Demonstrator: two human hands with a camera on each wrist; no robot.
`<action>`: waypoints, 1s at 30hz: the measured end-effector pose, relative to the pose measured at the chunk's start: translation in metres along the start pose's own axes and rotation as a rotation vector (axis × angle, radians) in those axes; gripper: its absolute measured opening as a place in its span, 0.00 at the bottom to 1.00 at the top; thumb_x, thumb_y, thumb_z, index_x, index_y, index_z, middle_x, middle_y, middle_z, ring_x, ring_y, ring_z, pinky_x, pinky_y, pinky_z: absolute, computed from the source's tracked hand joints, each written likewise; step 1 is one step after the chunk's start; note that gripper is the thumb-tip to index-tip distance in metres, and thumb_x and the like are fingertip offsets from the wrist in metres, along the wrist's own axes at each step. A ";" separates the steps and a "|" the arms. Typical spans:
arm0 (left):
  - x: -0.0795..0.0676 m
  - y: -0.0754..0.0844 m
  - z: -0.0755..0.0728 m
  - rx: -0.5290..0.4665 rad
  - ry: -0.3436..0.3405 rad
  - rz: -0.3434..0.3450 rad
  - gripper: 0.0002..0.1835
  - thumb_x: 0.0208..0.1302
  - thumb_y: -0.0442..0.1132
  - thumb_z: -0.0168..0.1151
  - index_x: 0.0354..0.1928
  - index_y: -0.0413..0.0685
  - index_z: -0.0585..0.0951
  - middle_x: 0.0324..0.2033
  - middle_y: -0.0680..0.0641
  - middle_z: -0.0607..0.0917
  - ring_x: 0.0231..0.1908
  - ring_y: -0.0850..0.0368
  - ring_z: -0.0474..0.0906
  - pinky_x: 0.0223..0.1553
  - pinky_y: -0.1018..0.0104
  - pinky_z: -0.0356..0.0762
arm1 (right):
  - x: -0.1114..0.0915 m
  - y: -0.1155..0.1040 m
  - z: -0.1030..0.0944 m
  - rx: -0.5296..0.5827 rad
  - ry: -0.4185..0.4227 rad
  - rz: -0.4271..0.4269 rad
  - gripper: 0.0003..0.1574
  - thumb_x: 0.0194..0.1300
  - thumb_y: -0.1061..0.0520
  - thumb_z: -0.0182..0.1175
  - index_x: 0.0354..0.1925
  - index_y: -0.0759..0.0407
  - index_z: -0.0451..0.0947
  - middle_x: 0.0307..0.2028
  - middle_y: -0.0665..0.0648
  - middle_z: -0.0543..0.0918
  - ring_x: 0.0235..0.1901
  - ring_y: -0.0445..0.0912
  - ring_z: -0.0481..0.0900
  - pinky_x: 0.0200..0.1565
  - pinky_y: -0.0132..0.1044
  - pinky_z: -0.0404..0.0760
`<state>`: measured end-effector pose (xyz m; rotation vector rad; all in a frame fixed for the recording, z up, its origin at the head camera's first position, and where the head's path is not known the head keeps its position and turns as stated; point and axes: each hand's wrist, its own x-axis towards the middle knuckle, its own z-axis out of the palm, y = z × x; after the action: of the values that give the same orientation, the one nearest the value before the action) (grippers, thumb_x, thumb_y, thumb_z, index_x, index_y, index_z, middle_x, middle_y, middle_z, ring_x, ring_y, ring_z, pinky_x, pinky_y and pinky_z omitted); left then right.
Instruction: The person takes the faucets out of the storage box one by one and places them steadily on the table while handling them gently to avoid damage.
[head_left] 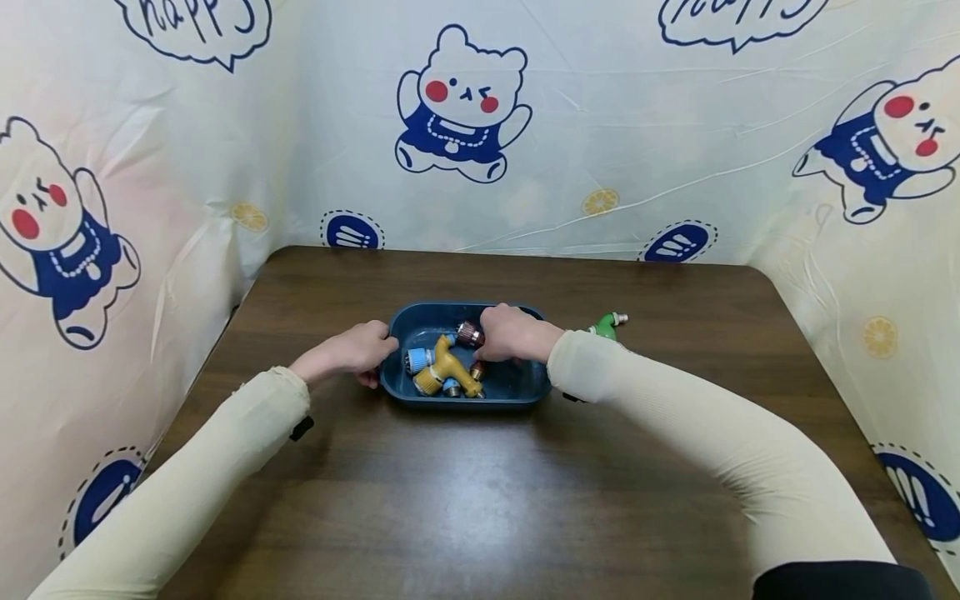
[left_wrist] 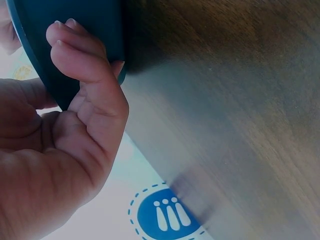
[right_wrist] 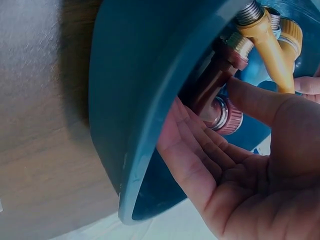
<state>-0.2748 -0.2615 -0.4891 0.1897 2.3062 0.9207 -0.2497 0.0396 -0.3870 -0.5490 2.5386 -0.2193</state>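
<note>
A dark blue plastic basin [head_left: 465, 403] stands on the table with several toy-like plastic taps in it. My left hand [head_left: 360, 348] grips its left end; in the left wrist view the thumb lies at the rim and the curled fingers press the outer wall [left_wrist: 35, 30]. Reaching inside, my right hand [head_left: 513, 333] holds a dark red tap [right_wrist: 212, 85] between thumb and fingers. Beside that tap lies a yellow tap [head_left: 447, 360] with a ribbed cap. A blue tap [head_left: 418, 360] is partly hidden under the yellow one.
On the brown wooden table [head_left: 480, 500], a green tap [head_left: 604, 326] lies right of the basin, partly hidden behind my right sleeve [head_left: 675, 383]. A printed curtain [head_left: 570, 125] with cartoon bears surrounds the back and sides.
</note>
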 end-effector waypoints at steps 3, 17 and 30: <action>0.018 -0.019 -0.001 -0.045 -0.009 -0.007 0.17 0.81 0.45 0.47 0.44 0.36 0.75 0.27 0.33 0.85 0.25 0.38 0.88 0.27 0.47 0.89 | 0.001 0.001 0.000 -0.006 0.001 0.003 0.19 0.73 0.45 0.68 0.41 0.60 0.80 0.32 0.58 0.83 0.31 0.55 0.90 0.23 0.33 0.82; -0.014 0.016 0.004 0.041 0.001 0.018 0.15 0.82 0.41 0.43 0.43 0.37 0.74 0.24 0.38 0.84 0.22 0.45 0.86 0.24 0.54 0.87 | 0.001 0.004 0.000 0.003 0.001 0.017 0.19 0.71 0.45 0.70 0.39 0.60 0.81 0.31 0.57 0.84 0.31 0.55 0.90 0.23 0.34 0.83; -0.073 0.082 0.009 0.091 0.032 0.016 0.15 0.82 0.35 0.40 0.41 0.32 0.74 0.21 0.42 0.81 0.18 0.56 0.83 0.23 0.63 0.86 | -0.002 0.010 0.000 0.012 -0.015 0.033 0.15 0.71 0.49 0.70 0.39 0.60 0.81 0.31 0.57 0.85 0.31 0.54 0.90 0.23 0.34 0.83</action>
<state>-0.2203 -0.2206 -0.4023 0.2337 2.3816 0.8335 -0.2515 0.0494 -0.3882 -0.5017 2.5282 -0.2169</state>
